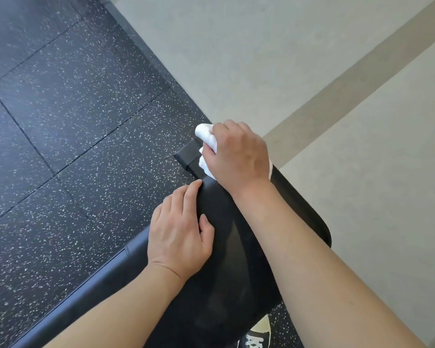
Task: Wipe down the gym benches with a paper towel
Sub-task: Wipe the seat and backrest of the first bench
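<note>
A black padded bench seat [239, 259] fills the lower middle of the head view, narrowing toward its far end. My right hand [236, 154] grips a bunched white paper towel [206, 135] and holds it against the far tip of the seat, beside the black metal frame end [187, 155]. My left hand [181, 232] lies flat on the seat's left edge, fingers straight and together, thumb on the pad's top.
Black speckled rubber floor tiles [73, 121] cover the left side. Pale smooth flooring [312, 71] with a beige stripe lies to the right. A second black padded bench section [86, 292] runs to the lower left. A shoe [259, 335] shows under the seat.
</note>
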The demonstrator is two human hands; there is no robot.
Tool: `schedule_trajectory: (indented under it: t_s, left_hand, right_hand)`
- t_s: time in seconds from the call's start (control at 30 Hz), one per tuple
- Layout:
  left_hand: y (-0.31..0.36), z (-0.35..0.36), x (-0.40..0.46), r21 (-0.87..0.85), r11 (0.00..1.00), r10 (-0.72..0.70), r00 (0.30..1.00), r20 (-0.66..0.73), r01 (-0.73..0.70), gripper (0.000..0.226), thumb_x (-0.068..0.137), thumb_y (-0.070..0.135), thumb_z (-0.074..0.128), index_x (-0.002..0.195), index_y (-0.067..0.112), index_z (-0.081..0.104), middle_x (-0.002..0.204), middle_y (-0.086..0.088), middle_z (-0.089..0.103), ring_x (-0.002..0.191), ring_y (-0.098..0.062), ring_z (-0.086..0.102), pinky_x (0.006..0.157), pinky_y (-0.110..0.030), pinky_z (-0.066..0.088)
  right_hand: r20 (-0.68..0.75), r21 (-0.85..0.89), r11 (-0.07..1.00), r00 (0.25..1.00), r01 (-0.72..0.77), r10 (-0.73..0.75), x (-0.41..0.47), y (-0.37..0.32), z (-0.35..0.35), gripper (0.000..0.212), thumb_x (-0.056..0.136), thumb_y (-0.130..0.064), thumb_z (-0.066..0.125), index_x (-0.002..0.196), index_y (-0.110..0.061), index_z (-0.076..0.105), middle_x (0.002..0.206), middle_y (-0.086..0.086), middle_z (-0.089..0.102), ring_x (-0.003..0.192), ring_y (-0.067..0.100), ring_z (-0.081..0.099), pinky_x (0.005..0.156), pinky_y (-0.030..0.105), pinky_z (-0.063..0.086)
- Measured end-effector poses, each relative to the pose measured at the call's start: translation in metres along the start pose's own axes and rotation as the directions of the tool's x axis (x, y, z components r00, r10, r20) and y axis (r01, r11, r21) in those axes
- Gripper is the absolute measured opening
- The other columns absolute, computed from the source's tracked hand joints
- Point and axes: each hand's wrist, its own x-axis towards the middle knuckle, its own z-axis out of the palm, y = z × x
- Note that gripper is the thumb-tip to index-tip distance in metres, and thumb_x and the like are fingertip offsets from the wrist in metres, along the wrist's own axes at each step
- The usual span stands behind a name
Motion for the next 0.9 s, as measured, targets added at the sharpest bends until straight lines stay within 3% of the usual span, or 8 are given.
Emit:
schedule_trajectory:
  t_s: [0.07,0.2,0.37,0.47,0.6,0.73,0.83,0.9]
  left_hand:
    - [-0.001,0.000,0.000,0.001,1.000,-0.002,1.000,0.009,0.002,0.065,0.091,0.035,0.044,0.152,0.013,0.043,0.138,-0.005,0.056,0.116,-0.028,0.054,0.101,-0.039,0.039]
    - [-0.001,0.000,0.000,-0.002,1.000,0.000,1.000,0.015,0.000,0.066,0.090,0.035,0.044,0.153,0.014,0.042,0.140,-0.006,0.055,0.120,-0.029,0.055,0.102,-0.043,0.042]
    - [-0.004,0.003,0.000,-0.003,1.000,0.015,1.000,-0.018,-0.015,0.065,0.090,0.034,0.044,0.152,0.013,0.044,0.138,-0.008,0.055,0.117,-0.031,0.056,0.101,-0.044,0.043]
    - [-0.002,0.002,0.000,-0.007,1.000,0.009,1.000,-0.013,-0.010,0.065,0.090,0.033,0.044,0.152,0.012,0.045,0.138,-0.008,0.056,0.116,-0.032,0.056,0.099,-0.046,0.045]
    - [-0.002,0.002,0.000,-0.006,1.000,0.013,1.000,-0.009,-0.013,0.065,0.090,0.033,0.044,0.151,0.013,0.045,0.138,-0.007,0.055,0.115,-0.032,0.057,0.099,-0.044,0.043]
    - [0.000,0.000,0.001,-0.001,1.000,0.012,1.000,-0.009,-0.012,0.065,0.089,0.033,0.045,0.151,0.013,0.046,0.138,-0.005,0.054,0.115,-0.029,0.055,0.100,-0.040,0.039]
    - [0.000,0.000,0.001,0.006,1.000,0.010,1.000,0.000,-0.010,0.065,0.089,0.033,0.045,0.151,0.013,0.046,0.137,-0.005,0.055,0.114,-0.028,0.055,0.099,-0.039,0.037]
    - [0.000,0.000,0.001,0.012,1.000,0.013,1.000,0.005,-0.013,0.065,0.089,0.034,0.045,0.151,0.013,0.045,0.137,-0.005,0.055,0.115,-0.028,0.056,0.099,-0.040,0.039]
  right_hand:
    - [0.027,0.022,1.000,0.999,0.022,-0.022,-0.003,0.001,-0.003,0.013,0.081,-0.023,0.074,0.081,-0.013,0.066,0.079,0.005,0.065,0.075,0.030,0.062,0.058,0.030,0.029]
    - [-0.049,0.089,0.991,0.994,0.100,-0.096,-0.059,0.032,-0.022,0.016,0.093,-0.029,0.065,0.086,-0.015,0.063,0.081,0.002,0.058,0.075,0.026,0.054,0.060,0.036,0.039]
    - [-0.067,0.003,0.993,0.990,0.122,-0.121,-0.138,0.092,-0.052,0.028,0.096,-0.026,0.069,0.075,-0.017,0.052,0.073,0.000,0.042,0.066,0.021,0.039,0.058,0.033,0.034]
    - [-0.082,0.014,0.997,0.993,0.081,-0.080,-0.135,0.091,-0.052,0.028,0.093,-0.022,0.069,0.073,-0.016,0.051,0.071,-0.001,0.043,0.065,0.021,0.038,0.057,0.032,0.033]
    - [-0.069,0.087,0.996,0.997,0.033,-0.027,-0.082,0.060,-0.035,0.025,0.094,-0.033,0.068,0.080,-0.014,0.061,0.078,0.002,0.058,0.072,0.025,0.052,0.060,0.035,0.040]
    - [0.145,0.125,0.992,0.989,0.022,-0.040,-0.005,0.018,-0.013,0.031,0.090,-0.050,0.067,0.086,-0.019,0.064,0.085,-0.003,0.062,0.084,0.023,0.060,0.061,0.033,0.038]
    - [0.443,0.079,0.996,0.893,0.052,-0.082,0.038,0.009,0.005,0.027,0.088,-0.046,0.064,0.076,-0.022,0.057,0.079,-0.006,0.059,0.082,0.024,0.061,0.063,0.032,0.036]
    - [0.555,0.103,0.994,0.829,0.021,-0.075,0.052,0.014,0.009,0.035,0.081,-0.047,0.069,0.066,-0.020,0.053,0.068,-0.006,0.055,0.068,0.020,0.057,0.055,0.030,0.031]
